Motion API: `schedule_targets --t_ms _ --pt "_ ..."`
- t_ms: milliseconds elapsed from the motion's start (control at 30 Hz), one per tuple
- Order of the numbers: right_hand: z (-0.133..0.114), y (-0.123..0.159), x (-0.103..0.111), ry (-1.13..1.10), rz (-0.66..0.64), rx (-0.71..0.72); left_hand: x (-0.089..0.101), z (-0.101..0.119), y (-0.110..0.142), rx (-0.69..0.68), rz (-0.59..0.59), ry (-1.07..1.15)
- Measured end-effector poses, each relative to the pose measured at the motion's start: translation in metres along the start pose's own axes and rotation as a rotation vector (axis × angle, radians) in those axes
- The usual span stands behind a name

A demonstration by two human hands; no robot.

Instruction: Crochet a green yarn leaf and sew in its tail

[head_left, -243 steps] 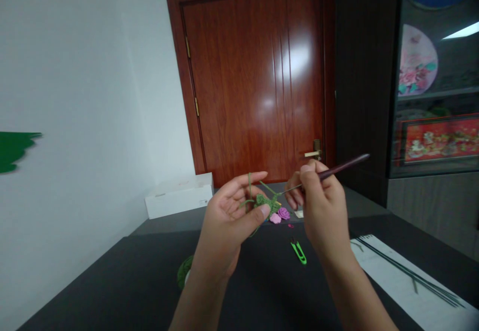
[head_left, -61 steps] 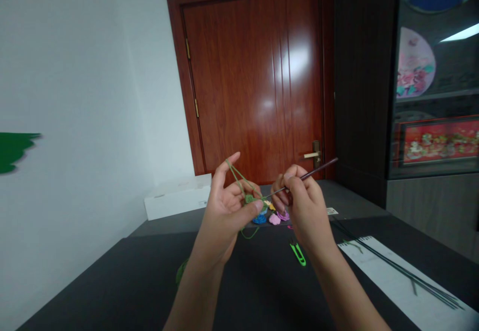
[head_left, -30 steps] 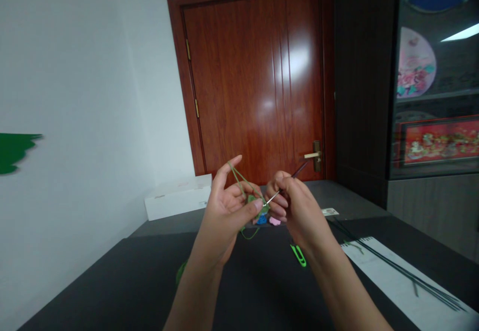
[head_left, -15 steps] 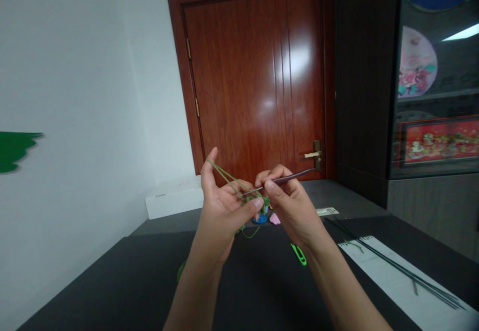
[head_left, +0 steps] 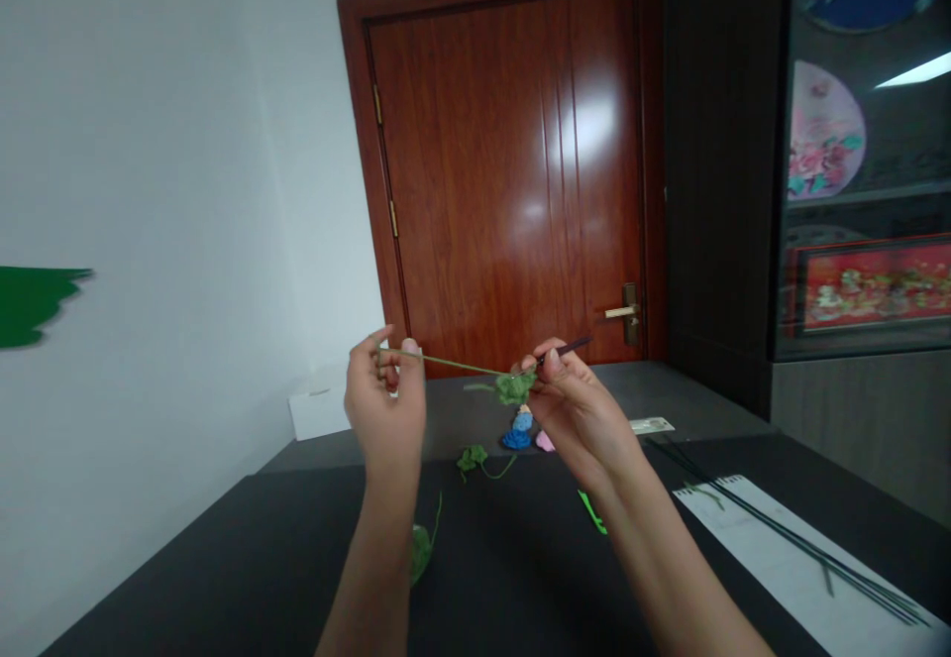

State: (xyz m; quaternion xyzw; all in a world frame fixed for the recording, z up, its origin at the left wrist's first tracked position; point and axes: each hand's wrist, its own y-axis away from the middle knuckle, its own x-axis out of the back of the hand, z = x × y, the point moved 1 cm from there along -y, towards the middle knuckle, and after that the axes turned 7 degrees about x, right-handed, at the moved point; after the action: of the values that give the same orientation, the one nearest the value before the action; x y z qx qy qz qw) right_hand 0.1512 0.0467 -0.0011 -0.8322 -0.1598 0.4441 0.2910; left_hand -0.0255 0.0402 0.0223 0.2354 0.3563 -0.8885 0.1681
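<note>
Just right of the green crocheted piece (head_left: 514, 387), which is raised clear of the bench (head_left: 245, 548), the right hand (head_left: 576, 394) has its fingers closed on the crochet hook (head_left: 574, 346); whether they also pinch the piece cannot be told. Well left of the piece, the left hand (head_left: 386, 389), loosely curled, holds the yarn strand (head_left: 457, 364) taut, presumably to tension it. Below the piece, on the bench, lie a second green crocheted piece (head_left: 472, 457), a blue crocheted flower (head_left: 516, 439) and, nearest the wearer, the green yarn ball (head_left: 421, 550), its position probably chosen to let yarn feed freely.
</note>
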Motion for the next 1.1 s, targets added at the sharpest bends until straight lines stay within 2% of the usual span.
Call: schedule_targets --t_ms 67,167,200,333,400,467,500,567,733,767,833,933,1100 --pt "-0.009 0.001 0.001 0.008 0.005 -0.014 -0.005 0.005 -0.002 0.077 -0.043 0.058" --pt "-0.017 0.002 0.003 0.001 0.011 -0.02 -0.015 0.014 -0.001 0.257 -0.195 0.151" --pt "-0.017 0.001 0.003 0.003 0.01 -0.019 -0.017 0.017 0.0 0.279 -0.223 0.189" --pt "-0.008 -0.001 0.005 0.031 -0.008 -0.011 -0.017 0.018 0.005 0.288 -0.314 0.252" --pt "-0.002 -0.002 0.004 0.041 -0.011 -0.013 -0.012 0.014 0.005 0.202 -0.346 0.073" --pt "0.002 -0.002 0.002 0.05 -0.006 -0.023 -0.007 0.009 0.005 0.064 -0.236 -0.101" --pt "0.002 -0.002 0.001 0.054 -0.001 -0.026 -0.005 0.007 0.004 0.06 -0.224 -0.1" --pt "0.002 -0.001 -0.001 0.062 0.007 -0.026 -0.004 0.003 0.003 0.096 -0.253 -0.081" --pt "0.003 0.0 0.0 0.097 -0.007 -0.005 -0.012 0.007 0.012 0.282 -0.422 0.068" --pt "0.005 0.001 0.0 0.102 -0.01 0.001 -0.014 0.008 0.016 0.343 -0.488 0.144" --pt "0.01 0.002 0.0 0.121 -0.015 0.023 -0.016 0.01 0.024 0.353 -0.587 0.088" --pt "0.019 0.004 -0.002 0.186 -0.01 0.101 -0.013 0.009 0.032 0.286 -0.588 -0.058" --pt "0.029 0.006 -0.005 0.251 0.01 0.182 -0.006 0.002 0.034 0.328 -0.585 -0.019"
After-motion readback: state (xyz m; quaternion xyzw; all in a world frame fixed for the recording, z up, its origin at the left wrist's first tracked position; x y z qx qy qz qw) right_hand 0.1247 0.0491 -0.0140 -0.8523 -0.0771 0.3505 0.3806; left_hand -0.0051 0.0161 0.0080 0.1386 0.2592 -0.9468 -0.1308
